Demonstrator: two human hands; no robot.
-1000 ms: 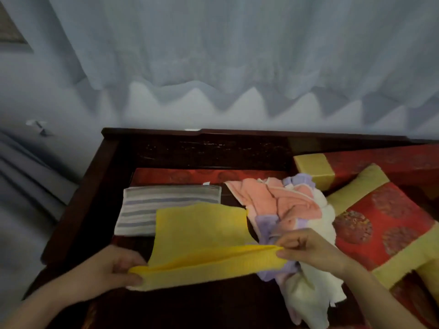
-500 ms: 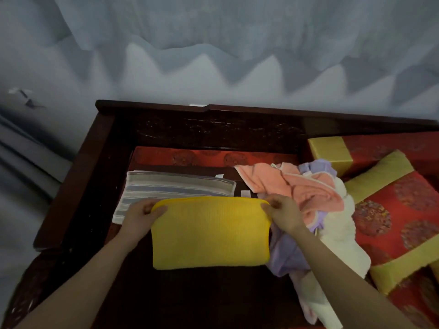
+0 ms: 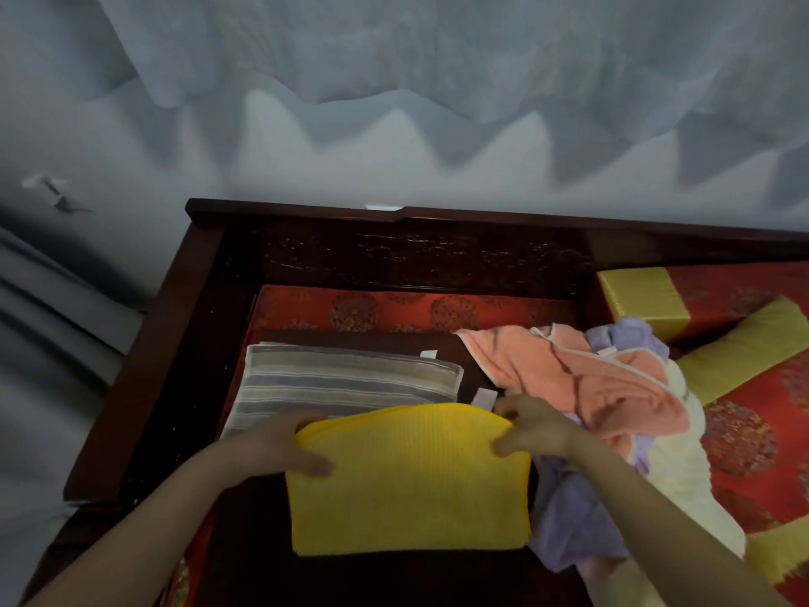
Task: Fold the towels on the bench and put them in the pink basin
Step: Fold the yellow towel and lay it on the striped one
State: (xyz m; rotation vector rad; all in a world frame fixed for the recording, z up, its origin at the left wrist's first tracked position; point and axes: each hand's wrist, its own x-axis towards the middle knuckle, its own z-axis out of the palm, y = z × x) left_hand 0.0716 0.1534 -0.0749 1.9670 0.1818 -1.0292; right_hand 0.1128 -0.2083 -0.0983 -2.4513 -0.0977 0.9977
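A yellow towel (image 3: 407, 484), folded in half, lies on the dark bench seat (image 3: 372, 580) in front of me. My left hand (image 3: 286, 444) pinches its far left corner and my right hand (image 3: 532, 427) pinches its far right corner, the far edge slightly lifted. Behind it lies a folded grey striped towel (image 3: 346, 381). To the right is a loose heap: a salmon pink towel (image 3: 582, 378), a lilac towel (image 3: 573, 514) and a cream towel (image 3: 687, 470). No pink basin is in view.
The bench has a dark carved wooden back (image 3: 416, 256) and a left armrest (image 3: 149, 357). Red and gold cushions (image 3: 753, 414) lie on the right. A red patterned seat pad (image 3: 394, 308) runs along the back. A pale curtain (image 3: 394, 81) hangs behind.
The yellow towel's near edge was carried to the far edge, folding it in half, and it came to lie flat. Both hands now grip the far corners with thumbs on top.
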